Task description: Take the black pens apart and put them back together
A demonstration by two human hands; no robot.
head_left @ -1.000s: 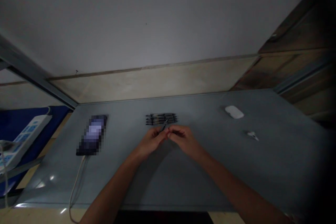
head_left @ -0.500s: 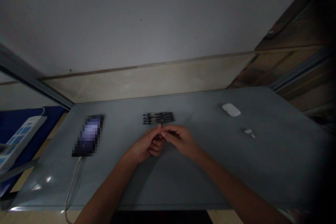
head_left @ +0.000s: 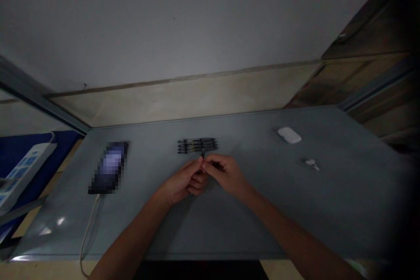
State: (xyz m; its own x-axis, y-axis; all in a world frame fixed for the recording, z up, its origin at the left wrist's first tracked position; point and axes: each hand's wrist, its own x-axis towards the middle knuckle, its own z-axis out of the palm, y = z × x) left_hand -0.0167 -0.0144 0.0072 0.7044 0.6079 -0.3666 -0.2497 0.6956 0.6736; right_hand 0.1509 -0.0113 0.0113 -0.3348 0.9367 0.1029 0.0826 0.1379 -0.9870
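A thin dark stick (head_left: 202, 154) stands at the centre of the grip, pinched narrowly between the thumb and fingertips of the right hand (head_left: 225, 174). The left hand (head_left: 183, 180) is curled close against it, its fingertips at the stick's lower end, though the fingers hide how firmly that hand holds it. The upper end of the stick pokes out just below a row of slim black sticks (head_left: 197, 145), lying side by side and almost touching the grip; they may be pens or refills, too small to tell.

Both forearms rest low over a grey tabletop (head_left: 341, 214), which carries a dull sheen. Left of the grip, well apart, lies a phone (head_left: 109, 168), blurred out, with a pale charging cable (head_left: 88, 232) running from it over the near edge. Right of the grip sit a white earbud case (head_left: 289, 135) and, nearer the hands, a single white earbud (head_left: 312, 164).

Past the table's far edge runs a beige panel (head_left: 183, 92) below a pale grey wall (head_left: 197, 17), with dark wood panelling (head_left: 361, 83) to the right. Far left, beyond a metal rail (head_left: 36, 100), a white power strip (head_left: 26, 170) lies on blue cloth (head_left: 62, 146).
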